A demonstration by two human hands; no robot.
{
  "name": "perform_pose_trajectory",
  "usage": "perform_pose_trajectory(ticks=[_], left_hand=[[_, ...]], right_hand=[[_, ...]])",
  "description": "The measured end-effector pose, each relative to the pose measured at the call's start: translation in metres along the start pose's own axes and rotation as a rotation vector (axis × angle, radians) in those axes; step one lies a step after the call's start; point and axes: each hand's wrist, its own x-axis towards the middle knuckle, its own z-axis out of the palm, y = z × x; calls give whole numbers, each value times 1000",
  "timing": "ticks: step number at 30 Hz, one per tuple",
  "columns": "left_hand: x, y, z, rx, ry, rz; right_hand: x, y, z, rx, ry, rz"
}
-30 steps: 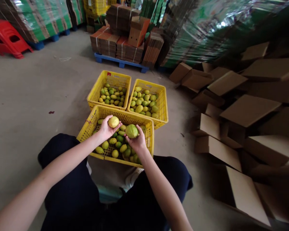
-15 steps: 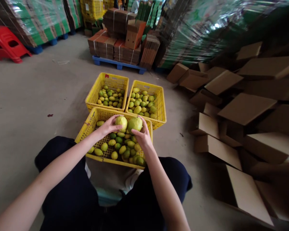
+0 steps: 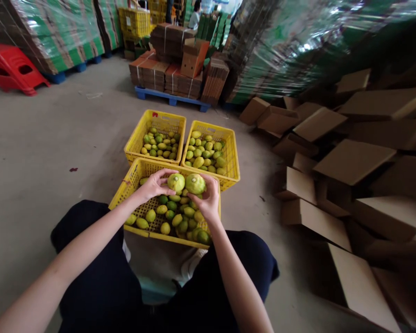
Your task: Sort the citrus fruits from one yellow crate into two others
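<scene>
My left hand (image 3: 156, 185) grips a yellow-green lemon (image 3: 176, 182) between thumb and fingers. Right beside it, my right hand (image 3: 209, 196) holds a second, slightly larger lemon (image 3: 195, 183). Both fruits are raised over the near yellow crate (image 3: 152, 234), which contains several green and yellow lemons (image 3: 162, 209). Behind it stand two more yellow crates, one at the back left (image 3: 129, 146) and one at the back right (image 3: 236, 162), each with lemons inside.
Many cardboard boxes (image 3: 355, 159) are heaped on the right. Flattened cartons (image 3: 149, 71) sit on a blue pallet (image 3: 172, 98) ahead. A red stool (image 3: 15, 69) is at the far left, near wrapped stacks. A person (image 3: 194, 19) is in the background.
The two lemons have been turned in my fingers, so their ends now face up toward me. The whole view has shifted slightly, with the scene lower in the picture.
</scene>
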Motion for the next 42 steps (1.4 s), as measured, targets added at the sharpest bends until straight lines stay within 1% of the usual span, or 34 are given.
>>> perform_pose_trajectory(ticks=[4,8,10,12,14,17,19,22,24,28,30,33,37,42], left_hand=[[1,2,-3,30,12,40],[-1,3,-4,96,41,71],[-4,5,-4,76,73,65],[-8,6,-3,37,106,56],[-10,7,-2,25,117,51],[-11,8,-2,18,97,22],[-10,6,-3,-22,94,10],[-8,2,-3,-138,123,-16],[-7,-1,-2,-241,140,-75],[-5,-6,3,-435,187,-206],[-4,-8,6,-503,231,-253],[-2,-10,11,-573,276,-315],[0,-16,16,-608,229,-335],[-3,-26,17,-488,192,-280]], right_hand=[[-1,1,-4,-219,13,-177],[-3,2,-5,-374,9,-272],[-4,1,-4,-427,30,-319],[-5,1,-3,-451,45,-349],[-6,0,-2,-447,53,-347],[-7,0,0,-362,59,-267],[-6,-1,2,-186,55,-157],[-5,-4,4,139,49,34],[-4,-5,4,276,47,148],[-4,-1,6,453,36,358],[-5,2,9,486,33,414],[-8,6,13,415,11,420],[-15,6,20,318,-48,414],[-20,4,26,358,-55,521]])
